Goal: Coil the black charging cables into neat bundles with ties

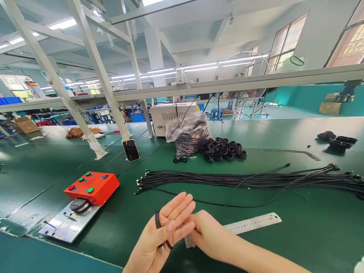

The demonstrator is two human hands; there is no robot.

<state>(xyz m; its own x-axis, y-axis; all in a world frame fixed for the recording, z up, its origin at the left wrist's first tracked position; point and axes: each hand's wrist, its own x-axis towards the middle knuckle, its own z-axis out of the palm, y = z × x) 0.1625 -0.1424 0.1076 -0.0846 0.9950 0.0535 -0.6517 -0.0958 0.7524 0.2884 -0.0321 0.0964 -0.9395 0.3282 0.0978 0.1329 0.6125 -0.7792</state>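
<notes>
In the head view, a black cable (157, 220) is looped around my left hand (167, 231), passing between thumb and palm. The fingers of that hand are stretched and the thumb lies over the loop. My right hand (206, 233) touches the left fingers from the right, its own fingers bent and partly hidden; what they hold, if anything, cannot be made out. A steel ruler (253, 223) lies under and behind the right hand. Beyond both hands, a long bundle of black cables (216, 179) stretches across the green table (301, 227).
An orange box with buttons (95, 187) and a metal plate (68, 223) sit at left. A phone (131, 150) leans by a post. Farther back are coiled cables (223, 148), a plastic bag (190, 132), a white machine (162, 117) and black coils (339, 143) at right.
</notes>
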